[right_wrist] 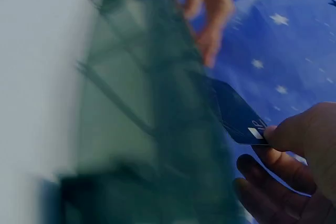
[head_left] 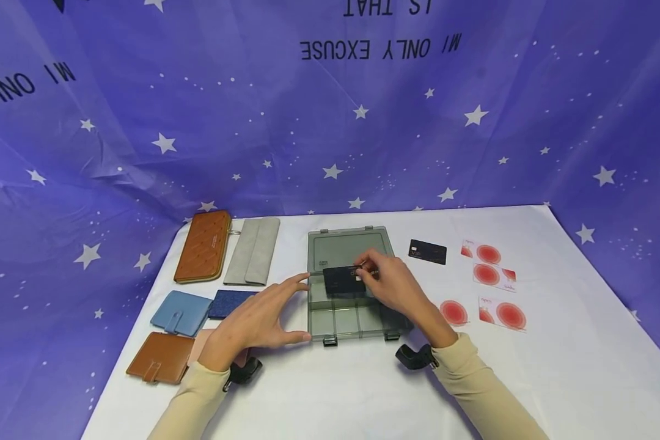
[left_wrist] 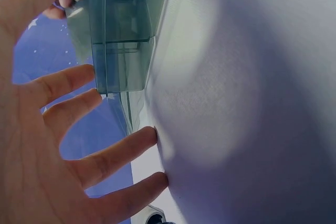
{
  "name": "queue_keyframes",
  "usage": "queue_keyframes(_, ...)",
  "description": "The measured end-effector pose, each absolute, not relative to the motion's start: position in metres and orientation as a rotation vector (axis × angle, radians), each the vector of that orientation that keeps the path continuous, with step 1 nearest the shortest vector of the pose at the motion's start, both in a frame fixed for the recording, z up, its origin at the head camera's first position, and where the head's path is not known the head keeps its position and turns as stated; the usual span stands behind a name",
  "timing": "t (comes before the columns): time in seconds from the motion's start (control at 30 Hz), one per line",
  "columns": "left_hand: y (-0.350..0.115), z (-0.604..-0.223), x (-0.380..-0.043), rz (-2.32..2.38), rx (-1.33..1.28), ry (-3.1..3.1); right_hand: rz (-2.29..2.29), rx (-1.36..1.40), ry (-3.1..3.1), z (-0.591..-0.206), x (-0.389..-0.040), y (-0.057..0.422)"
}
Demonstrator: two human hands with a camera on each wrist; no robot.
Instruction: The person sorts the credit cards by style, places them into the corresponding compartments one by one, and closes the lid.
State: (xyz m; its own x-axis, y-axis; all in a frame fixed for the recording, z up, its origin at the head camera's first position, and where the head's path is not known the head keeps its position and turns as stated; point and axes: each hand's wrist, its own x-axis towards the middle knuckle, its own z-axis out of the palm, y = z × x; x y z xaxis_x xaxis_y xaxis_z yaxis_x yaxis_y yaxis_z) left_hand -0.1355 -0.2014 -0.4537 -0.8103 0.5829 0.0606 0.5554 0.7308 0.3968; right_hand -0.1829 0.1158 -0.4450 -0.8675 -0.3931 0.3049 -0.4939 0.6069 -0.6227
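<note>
The white tablecloth (head_left: 357,391) is lit brightly in the head view but crossed by soft shadow in the left wrist view. In the dimmer right wrist view, the compartment box (right_wrist: 121,129) is blurred, the black card (right_wrist: 236,115) rendered sharper.

Front approach to compartment box (head_left: 322,324) is passable over bare tablecloth (head_left: 352,391); left side obstructed by left hand (head_left: 261,316), wallets (head_left: 202,247) beyond; right hand (head_left: 393,281) and black card (head_left: 341,282) obstruct rear compartment (head_left: 316,290) from above
</note>
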Motion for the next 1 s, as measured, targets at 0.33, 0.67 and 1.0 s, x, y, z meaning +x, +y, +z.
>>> queue_keyframes(0.33, -0.197, -0.453, -0.135, 0.625, 0.934, 2.849, 0.859, 0.724, -2.759, -0.468, -0.171, 0.094)
queue_keyframes(0.67, -0.199, -0.454, -0.136, 0.62, 0.936, 2.853, 0.725, 0.699, -2.93, -0.469, -0.17, 0.089)
queue_keyframes(1.0, -0.2, -0.455, -0.136, 0.618, 0.935, 2.868, 0.679, 0.763, -2.919, -0.455, -0.171, 0.094)
